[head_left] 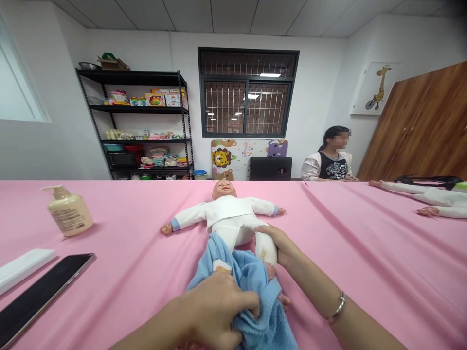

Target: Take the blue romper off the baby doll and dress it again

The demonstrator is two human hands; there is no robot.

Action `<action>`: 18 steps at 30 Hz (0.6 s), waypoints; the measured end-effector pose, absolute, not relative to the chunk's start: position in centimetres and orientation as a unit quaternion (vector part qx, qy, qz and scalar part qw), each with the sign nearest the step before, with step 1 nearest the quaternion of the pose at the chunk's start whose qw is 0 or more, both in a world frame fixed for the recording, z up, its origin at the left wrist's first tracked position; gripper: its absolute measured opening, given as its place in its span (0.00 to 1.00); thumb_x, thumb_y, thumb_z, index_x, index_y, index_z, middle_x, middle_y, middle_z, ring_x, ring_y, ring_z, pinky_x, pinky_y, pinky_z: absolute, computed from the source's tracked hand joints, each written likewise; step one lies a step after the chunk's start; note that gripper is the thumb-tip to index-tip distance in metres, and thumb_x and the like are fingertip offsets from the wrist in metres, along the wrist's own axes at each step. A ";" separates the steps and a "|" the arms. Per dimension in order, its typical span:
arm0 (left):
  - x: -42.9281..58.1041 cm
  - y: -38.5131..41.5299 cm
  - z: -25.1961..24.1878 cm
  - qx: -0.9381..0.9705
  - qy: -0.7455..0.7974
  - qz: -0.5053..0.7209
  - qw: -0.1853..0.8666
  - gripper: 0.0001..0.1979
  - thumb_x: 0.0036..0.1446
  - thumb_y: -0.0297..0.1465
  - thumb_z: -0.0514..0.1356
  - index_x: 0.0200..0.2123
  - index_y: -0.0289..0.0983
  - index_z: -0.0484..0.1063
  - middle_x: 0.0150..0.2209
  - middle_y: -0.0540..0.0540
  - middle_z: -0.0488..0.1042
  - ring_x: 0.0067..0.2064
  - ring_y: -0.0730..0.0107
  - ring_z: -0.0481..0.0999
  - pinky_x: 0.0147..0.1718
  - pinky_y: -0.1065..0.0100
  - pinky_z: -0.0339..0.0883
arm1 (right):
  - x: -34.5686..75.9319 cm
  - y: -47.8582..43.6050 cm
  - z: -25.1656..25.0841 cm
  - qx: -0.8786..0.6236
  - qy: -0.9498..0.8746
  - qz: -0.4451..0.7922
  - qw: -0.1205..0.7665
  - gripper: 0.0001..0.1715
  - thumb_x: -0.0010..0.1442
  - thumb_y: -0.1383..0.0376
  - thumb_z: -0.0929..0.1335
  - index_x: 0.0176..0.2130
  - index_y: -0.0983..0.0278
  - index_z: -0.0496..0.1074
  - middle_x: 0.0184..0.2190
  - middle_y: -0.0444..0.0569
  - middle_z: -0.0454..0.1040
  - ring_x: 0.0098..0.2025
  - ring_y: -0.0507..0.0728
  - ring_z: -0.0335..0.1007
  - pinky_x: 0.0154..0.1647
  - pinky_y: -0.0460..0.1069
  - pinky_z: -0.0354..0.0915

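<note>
A baby doll [228, 209] in a white top with blue cuffs lies on its back, head away from me and arms spread. Soft blue trousers [251, 272] are bunched around its lower legs, and one bare foot [284, 300] sticks out at the right. My left hand [219, 311] is closed, its curled fingers gripping the blue fabric over the leg at the left. With its fingers around the doll's other thigh, my right hand [279, 245] holds that leg from the outer side; some of its fingers are hidden.
A pink cloth [127, 262] covers the table. At the left are a pump bottle [71, 211], a phone [44, 296] and a white flat object [25, 267]. Another doll [434, 194] lies far right. A person [328, 158] sits beyond the table, near a black chair [270, 169].
</note>
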State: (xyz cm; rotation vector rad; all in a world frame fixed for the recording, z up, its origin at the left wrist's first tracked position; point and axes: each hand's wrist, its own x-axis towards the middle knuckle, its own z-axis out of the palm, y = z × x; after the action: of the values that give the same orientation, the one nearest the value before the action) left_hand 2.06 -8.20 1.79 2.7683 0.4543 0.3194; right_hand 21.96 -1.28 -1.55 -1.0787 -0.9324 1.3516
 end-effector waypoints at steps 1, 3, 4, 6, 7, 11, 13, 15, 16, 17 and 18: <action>2.1 -8.3 2.0 0.969 0.172 0.090 0.152 0.15 0.35 0.27 0.54 0.32 0.42 0.64 0.20 0.54 0.66 0.23 0.70 0.66 0.29 0.69 0.54 | 22.1 -1.2 -1.2 -0.434 -0.335 0.635 0.544 0.16 0.47 0.63 0.69 0.36 0.68 0.66 0.21 0.47 0.70 0.24 0.54 0.68 0.28 0.50 0.67; 2.0 -8.5 2.5 0.968 0.208 0.052 0.128 0.15 0.37 0.28 0.55 0.34 0.42 0.65 0.18 0.55 0.64 0.22 0.70 0.64 0.31 0.67 0.56 | 22.5 -1.1 -0.6 -0.381 -0.250 0.716 0.529 0.13 0.49 0.63 0.68 0.35 0.68 0.66 0.21 0.45 0.70 0.23 0.52 0.68 0.28 0.48 0.67; 2.0 -8.7 2.8 0.967 0.224 0.032 0.118 0.14 0.37 0.29 0.56 0.33 0.42 0.65 0.17 0.55 0.62 0.21 0.70 0.63 0.32 0.67 0.56 | 22.7 -1.1 -0.3 -0.361 -0.237 0.732 0.527 0.12 0.51 0.63 0.67 0.35 0.68 0.67 0.21 0.46 0.71 0.23 0.52 0.68 0.27 0.47 0.67; 2.0 -8.9 3.4 0.964 0.244 -0.005 0.107 0.10 0.39 0.31 0.57 0.30 0.42 0.64 0.16 0.56 0.60 0.19 0.71 0.61 0.32 0.66 0.57 | 23.0 -1.2 0.1 -0.348 -0.246 0.743 0.516 0.13 0.54 0.63 0.66 0.38 0.70 0.68 0.21 0.47 0.72 0.22 0.52 0.68 0.25 0.46 0.67; 1.9 -8.9 3.7 0.963 0.247 -0.016 0.105 0.08 0.39 0.31 0.57 0.28 0.41 0.64 0.16 0.56 0.60 0.19 0.72 0.60 0.32 0.66 0.57 | 23.2 -1.2 0.2 -0.349 -0.255 0.746 0.507 0.13 0.55 0.63 0.65 0.39 0.70 0.68 0.21 0.48 0.72 0.22 0.53 0.68 0.24 0.46 0.66; 1.9 -8.9 3.7 0.964 0.245 -0.022 0.097 0.06 0.40 0.30 0.57 0.26 0.41 0.63 0.17 0.56 0.62 0.21 0.71 0.63 0.32 0.67 0.56 | 23.6 -0.9 0.1 -0.345 -0.271 0.744 0.504 0.12 0.57 0.64 0.63 0.38 0.71 0.68 0.22 0.50 0.73 0.22 0.53 0.69 0.23 0.45 0.66; 1.9 -8.8 3.3 0.969 0.229 0.006 0.091 0.05 0.40 0.29 0.57 0.26 0.40 0.63 0.21 0.55 0.66 0.25 0.71 0.66 0.31 0.68 0.55 | 23.6 -0.8 -0.1 -0.341 -0.269 0.747 0.503 0.12 0.58 0.64 0.62 0.37 0.71 0.68 0.20 0.49 0.72 0.21 0.52 0.69 0.22 0.45 0.66; 2.0 -8.6 2.8 0.967 0.226 0.072 0.091 0.08 0.41 0.27 0.56 0.29 0.40 0.64 0.35 0.55 0.71 0.31 0.71 0.69 0.32 0.68 0.56 | 23.5 -0.8 -0.1 -0.342 -0.265 0.750 0.501 0.12 0.58 0.63 0.62 0.35 0.71 0.68 0.19 0.49 0.72 0.20 0.52 0.68 0.21 0.45 0.65; 2.0 -8.5 2.6 0.962 0.234 0.108 0.092 0.10 0.41 0.26 0.55 0.31 0.41 0.65 0.44 0.54 0.69 0.34 0.70 0.70 0.33 0.68 0.56 | 23.4 -1.0 0.0 -0.345 -0.264 0.752 0.496 0.12 0.58 0.62 0.63 0.35 0.71 0.68 0.19 0.48 0.72 0.20 0.52 0.68 0.20 0.45 0.65; 2.0 -8.4 2.5 0.955 0.247 0.137 0.093 0.13 0.41 0.26 0.55 0.34 0.42 0.65 0.51 0.54 0.64 0.38 0.69 0.70 0.34 0.68 0.57 | 23.3 -1.4 0.1 -0.346 -0.265 0.755 0.490 0.14 0.57 0.61 0.64 0.36 0.71 0.68 0.20 0.49 0.72 0.20 0.52 0.68 0.21 0.46 0.65; 2.0 -8.4 2.4 0.948 0.262 0.153 0.092 0.15 0.41 0.26 0.55 0.36 0.43 0.65 0.56 0.53 0.58 0.41 0.68 0.70 0.35 0.67 0.57 | 23.0 -1.8 0.4 -0.343 -0.271 0.761 0.479 0.16 0.57 0.60 0.64 0.36 0.72 0.69 0.21 0.50 0.73 0.21 0.53 0.69 0.22 0.46 0.66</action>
State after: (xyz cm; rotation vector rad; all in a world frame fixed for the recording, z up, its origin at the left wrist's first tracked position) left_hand 2.05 -8.36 2.36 2.8173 0.7777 0.4558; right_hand 23.03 -1.80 0.35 -0.8374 -0.6615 1.8581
